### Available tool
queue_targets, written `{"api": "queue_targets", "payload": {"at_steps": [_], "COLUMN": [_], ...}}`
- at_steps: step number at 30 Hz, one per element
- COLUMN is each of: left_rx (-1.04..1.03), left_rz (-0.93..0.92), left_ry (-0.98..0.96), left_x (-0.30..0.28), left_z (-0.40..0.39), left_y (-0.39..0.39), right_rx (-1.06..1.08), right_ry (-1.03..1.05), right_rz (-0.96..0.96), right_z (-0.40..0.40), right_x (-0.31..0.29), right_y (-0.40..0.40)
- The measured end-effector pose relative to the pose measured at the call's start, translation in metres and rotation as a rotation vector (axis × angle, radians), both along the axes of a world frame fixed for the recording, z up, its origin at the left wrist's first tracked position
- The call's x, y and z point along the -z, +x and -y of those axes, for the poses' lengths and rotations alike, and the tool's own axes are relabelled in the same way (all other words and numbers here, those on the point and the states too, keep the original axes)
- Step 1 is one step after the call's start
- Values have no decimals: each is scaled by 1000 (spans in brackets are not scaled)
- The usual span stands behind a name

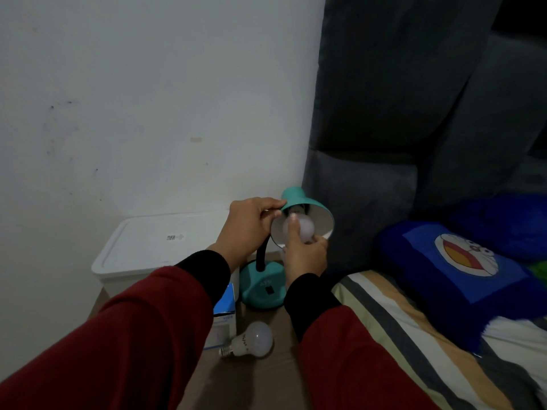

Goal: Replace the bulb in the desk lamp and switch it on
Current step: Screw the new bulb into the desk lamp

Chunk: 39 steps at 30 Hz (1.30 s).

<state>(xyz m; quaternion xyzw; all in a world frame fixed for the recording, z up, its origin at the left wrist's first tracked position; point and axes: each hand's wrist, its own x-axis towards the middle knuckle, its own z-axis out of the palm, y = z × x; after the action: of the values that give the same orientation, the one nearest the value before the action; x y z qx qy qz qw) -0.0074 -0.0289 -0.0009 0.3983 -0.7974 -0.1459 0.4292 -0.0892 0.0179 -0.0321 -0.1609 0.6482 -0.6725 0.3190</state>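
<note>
While the left hand (251, 223) pinches the rim of the teal lamp shade (307, 208), the right hand (305, 253) holds the fitted bulb (303, 229) inside it in a closed grip. At 6 o'clock from the lamp base (262, 288), a spare bulb (251, 340) lies on the counter (266, 377), beside a blue box (225, 303).

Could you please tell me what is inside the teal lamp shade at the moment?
Inside the teal lamp shade sits a white bulb, gripped by the right hand. The left hand holds the shade's rim. The bulb's base and the socket are too dark to make out.
</note>
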Motion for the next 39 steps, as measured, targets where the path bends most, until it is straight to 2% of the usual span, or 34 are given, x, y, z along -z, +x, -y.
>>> {"api": "queue_targets", "payload": {"at_steps": [28, 32, 37, 39], "left_rx": [-8, -13, -8, -11], "left_rz": [-16, -14, -14, -21], "left_ry": [11, 8, 7, 6], "left_x": [2, 1, 3, 3], "left_z": [1, 2, 1, 1], "left_y": [-2, -2, -2, -3], "right_rx": [-65, -92, -121, -93], "right_ry": [-45, -22, -38, -71], "right_rz": [-25, 55, -34, -12], "right_z": [1, 2, 1, 4], "right_x": [2, 0, 0, 1], "right_y": [-8, -5, -8, -8]}}
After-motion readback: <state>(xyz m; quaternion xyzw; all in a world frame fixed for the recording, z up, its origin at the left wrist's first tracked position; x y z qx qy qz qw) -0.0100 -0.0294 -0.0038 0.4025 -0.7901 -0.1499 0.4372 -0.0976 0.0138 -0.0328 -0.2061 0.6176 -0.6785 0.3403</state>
